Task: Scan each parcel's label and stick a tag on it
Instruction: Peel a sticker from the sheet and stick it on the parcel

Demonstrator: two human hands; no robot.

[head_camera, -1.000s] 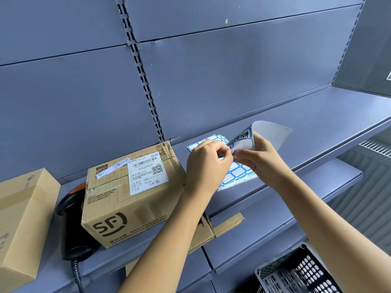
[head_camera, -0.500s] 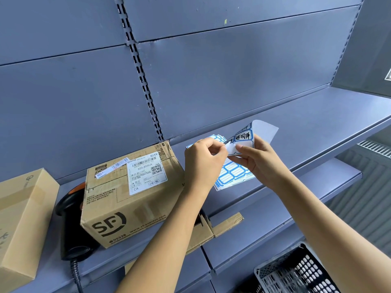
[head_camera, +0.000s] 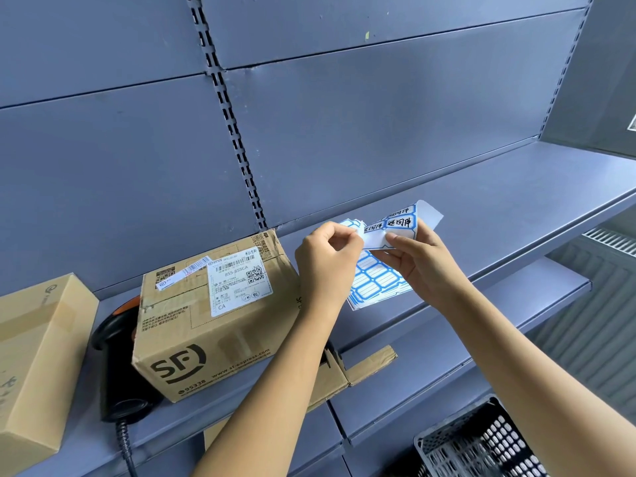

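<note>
Head view: the SF box sits on a grey shelf, its white label facing up and uncovered. Just right of the box, both hands are raised above the shelf. The right hand holds a curled sheet of blue-edged tags, some with black writing on them. The left hand pinches the edge of one tag on that sheet between thumb and forefinger. The left forearm crosses in front of the box's right end and hides it. Right of the box, under the hands, a stack of blank sheets lies flat on the shelf. A black scanner stands hard against the box's left side, partly hidden behind it, and a carton lies further left. Below the box, a cardboard flap juts from the lower shelf. A basket sits well below and to the right.
</note>
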